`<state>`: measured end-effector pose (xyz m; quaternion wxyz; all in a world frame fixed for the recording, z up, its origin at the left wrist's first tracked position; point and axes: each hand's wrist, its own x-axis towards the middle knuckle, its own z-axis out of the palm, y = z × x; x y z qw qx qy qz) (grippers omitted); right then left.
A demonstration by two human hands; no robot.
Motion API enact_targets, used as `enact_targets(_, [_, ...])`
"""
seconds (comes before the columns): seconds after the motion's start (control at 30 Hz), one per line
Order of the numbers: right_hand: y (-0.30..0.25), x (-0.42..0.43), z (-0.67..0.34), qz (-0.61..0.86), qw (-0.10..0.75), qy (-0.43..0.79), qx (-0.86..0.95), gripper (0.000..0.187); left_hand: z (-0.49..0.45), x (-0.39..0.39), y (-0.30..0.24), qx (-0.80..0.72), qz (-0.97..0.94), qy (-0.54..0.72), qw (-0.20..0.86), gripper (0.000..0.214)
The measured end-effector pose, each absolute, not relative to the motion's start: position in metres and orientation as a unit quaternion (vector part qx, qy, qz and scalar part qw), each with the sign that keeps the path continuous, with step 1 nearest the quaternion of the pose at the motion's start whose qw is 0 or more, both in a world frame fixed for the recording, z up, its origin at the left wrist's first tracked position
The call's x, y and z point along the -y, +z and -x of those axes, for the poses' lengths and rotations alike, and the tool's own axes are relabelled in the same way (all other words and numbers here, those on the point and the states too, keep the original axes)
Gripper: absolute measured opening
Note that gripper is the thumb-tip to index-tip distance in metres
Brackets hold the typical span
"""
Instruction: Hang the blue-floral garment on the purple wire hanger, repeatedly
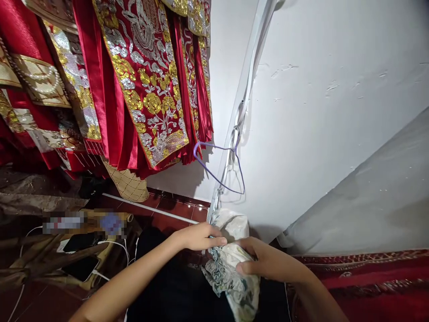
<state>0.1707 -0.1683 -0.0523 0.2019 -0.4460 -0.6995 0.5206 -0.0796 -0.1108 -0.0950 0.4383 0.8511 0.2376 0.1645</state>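
Observation:
A pale, blue-green patterned garment with a gathered, ruffled edge (231, 273) hangs bunched between my hands, above my dark-clothed lap. My left hand (203, 236) is closed on its upper left part, thumb stretched along the cloth. From the other side my right hand (259, 259) grips the fabric, thumb and fingers pinching its folds. Part of the cloth rises behind the hands, and its lower end drops toward the bottom of the picture. The kind of garment is unclear. Beyond it a purple clothes hanger (219, 179) hangs from a strip along the wall.
Red garments with gold and silver embroidery (150, 89) hang at upper left. A wooden stand (94, 279) with phones and white cables is at lower left. Grey translucent sheeting (368, 188) and red patterned cloth (375, 286) lie right. The wall (318, 53) is white.

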Motion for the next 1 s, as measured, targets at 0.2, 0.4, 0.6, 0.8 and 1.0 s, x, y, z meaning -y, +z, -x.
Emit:
enact_targets(0.2, [-0.057,0.111,-0.163,0.563,0.423,0.262,0.66,0.036,0.108,0.11,-0.094,-0.331,-0.84,0.167,0.396,0.043])
enact_targets(0.4, [-0.069,0.031,-0.148,0.537,0.47,0.241,0.658,0.068,0.128,0.099,-0.059,-0.441,-0.828,0.192,0.288,0.024])
enact_targets(0.6, [-0.076,0.019,-0.163,0.571,0.379,0.205,0.699,0.017,0.154,0.078,-0.07,-0.522,-0.765,0.217,0.309,0.013])
enact_targets(0.8, [-0.069,0.053,-0.189,0.575,0.371,0.194,0.703,0.009,0.162,0.046,-0.052,-0.528,-0.748,0.296,0.272,0.025])
enact_targets(1.0, [-0.057,0.069,-0.167,0.543,0.373,0.235,0.715,0.017,0.112,0.021,0.003,-0.355,-0.838,0.382,0.163,0.024])
